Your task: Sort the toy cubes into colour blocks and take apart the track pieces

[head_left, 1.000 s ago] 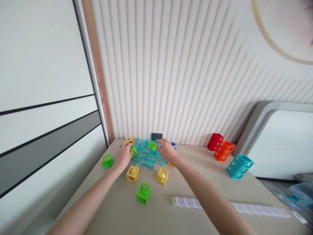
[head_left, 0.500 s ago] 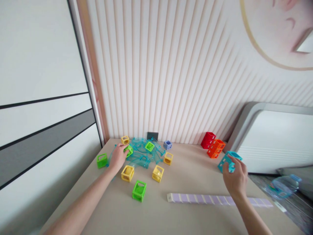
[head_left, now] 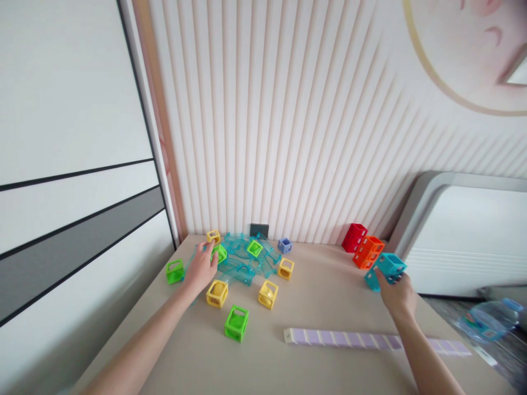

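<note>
My left hand is open above the left end of the translucent teal track pieces. Its fingers stretch toward a yellow cube block, and a green cube block sits beside the thumb. I cannot tell whether the fingertips touch either one. On the right, my right hand has thumb and fingers around a stack of teal cube blocks, partly hidden by the hand. An orange stack and a red stack stand just behind it.
More green cubes, yellow cubes and a blue-violet cube lie about the table. A pale purple segmented strip runs along the front right. Beyond the right edge is a clear plastic bottle.
My left hand has come off the green cube, fingers spreading toward the yellow cube behind. My right hand has shifted lower on the teal stack, uncovering its top. The view has shifted slightly.
</note>
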`<control>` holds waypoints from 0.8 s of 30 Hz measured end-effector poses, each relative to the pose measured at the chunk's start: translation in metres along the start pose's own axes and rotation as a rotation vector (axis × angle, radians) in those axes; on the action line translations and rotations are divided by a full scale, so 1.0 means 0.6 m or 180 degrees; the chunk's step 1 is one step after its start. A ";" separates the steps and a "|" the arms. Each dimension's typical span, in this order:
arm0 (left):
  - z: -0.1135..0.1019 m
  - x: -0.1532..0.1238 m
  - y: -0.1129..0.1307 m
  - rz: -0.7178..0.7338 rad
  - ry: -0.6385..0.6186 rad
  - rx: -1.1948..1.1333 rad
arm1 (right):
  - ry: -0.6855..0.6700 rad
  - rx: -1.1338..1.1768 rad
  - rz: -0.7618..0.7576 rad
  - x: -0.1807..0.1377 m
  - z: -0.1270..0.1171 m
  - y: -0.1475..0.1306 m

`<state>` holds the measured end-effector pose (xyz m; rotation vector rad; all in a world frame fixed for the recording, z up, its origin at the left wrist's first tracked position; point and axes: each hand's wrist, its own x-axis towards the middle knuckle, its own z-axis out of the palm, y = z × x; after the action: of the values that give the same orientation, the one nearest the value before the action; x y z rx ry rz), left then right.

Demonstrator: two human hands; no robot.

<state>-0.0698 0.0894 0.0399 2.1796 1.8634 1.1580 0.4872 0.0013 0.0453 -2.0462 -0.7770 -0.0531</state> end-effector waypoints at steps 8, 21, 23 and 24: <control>-0.033 -0.039 0.118 0.0984 0.0593 -0.0643 | -0.1552 0.2907 -0.0286 -0.179 0.038 -0.201; -0.018 -0.101 0.146 0.2179 0.0374 -0.0869 | -0.3018 0.3870 -0.0401 -0.420 0.086 -0.303; -0.014 -0.100 0.141 0.2327 0.0363 -0.0821 | -0.2936 0.3812 -0.0553 -0.419 0.087 -0.297; -0.014 -0.099 0.140 0.2402 0.0320 -0.0791 | -0.2892 0.3784 -0.0574 -0.417 0.086 -0.294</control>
<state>-0.0043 0.0114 0.0569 2.7722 0.8224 1.5055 0.1781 -0.0176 0.0662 -0.7757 -1.1327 1.0441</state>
